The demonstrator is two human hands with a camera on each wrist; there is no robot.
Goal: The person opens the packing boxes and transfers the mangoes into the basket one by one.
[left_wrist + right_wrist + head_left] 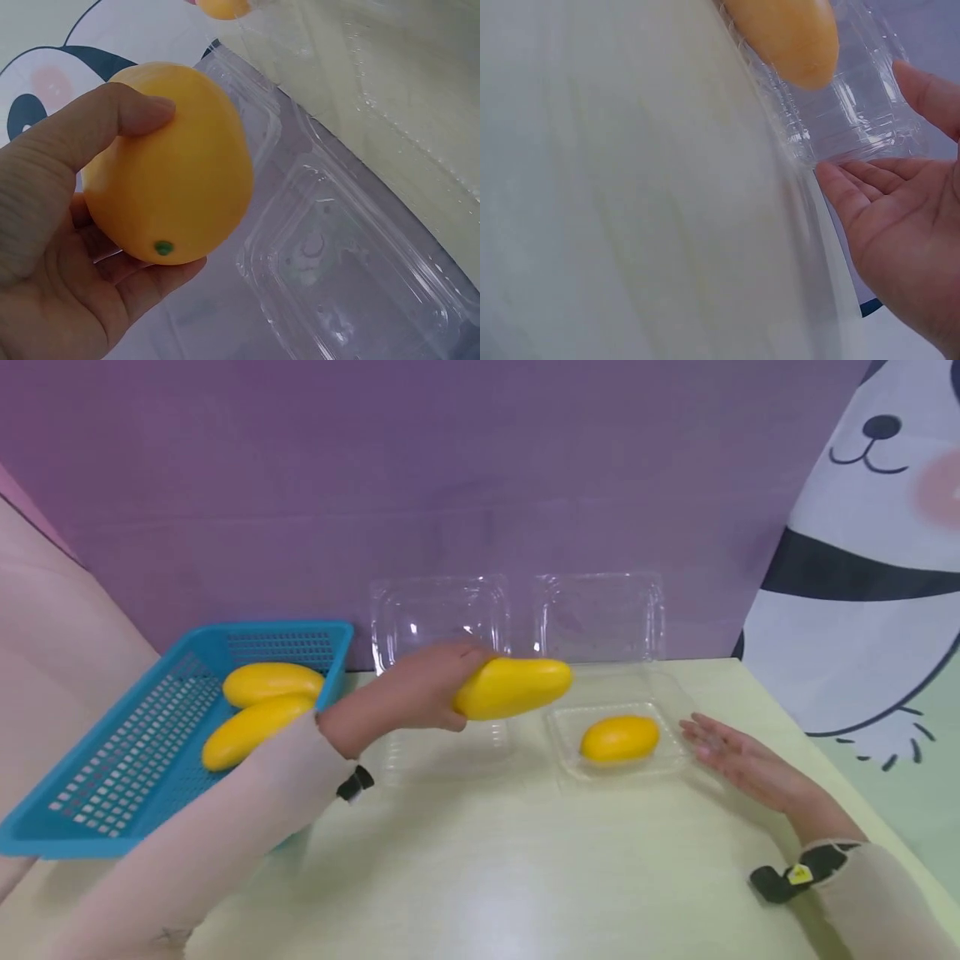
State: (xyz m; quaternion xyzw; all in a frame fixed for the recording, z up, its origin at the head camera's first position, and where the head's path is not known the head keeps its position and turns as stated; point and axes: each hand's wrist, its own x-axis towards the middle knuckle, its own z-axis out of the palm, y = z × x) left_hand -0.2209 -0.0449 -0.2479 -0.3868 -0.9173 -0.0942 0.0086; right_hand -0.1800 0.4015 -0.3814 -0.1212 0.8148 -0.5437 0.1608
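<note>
My left hand [442,685] grips a long yellow mango [517,687] above the two clear plastic clamshell boxes. In the left wrist view the thumb lies over the mango [176,172], and a small green stem spot shows at its near end. Another yellow mango [620,738] lies in the base of the right clamshell box [566,763], whose lid [600,618] stands up behind it. My right hand [750,768] is beside that box's right edge, palm turned inward, its fingers extended and holding nothing. Whether its fingertips touch the plastic, I cannot tell.
At the left stands a blue perforated basket [157,693] with two yellow mangoes [258,727] in it. The left clamshell box [442,760] sits with its lid [442,610] raised toward the purple backdrop [450,468]. A pale table [480,877] lies under everything.
</note>
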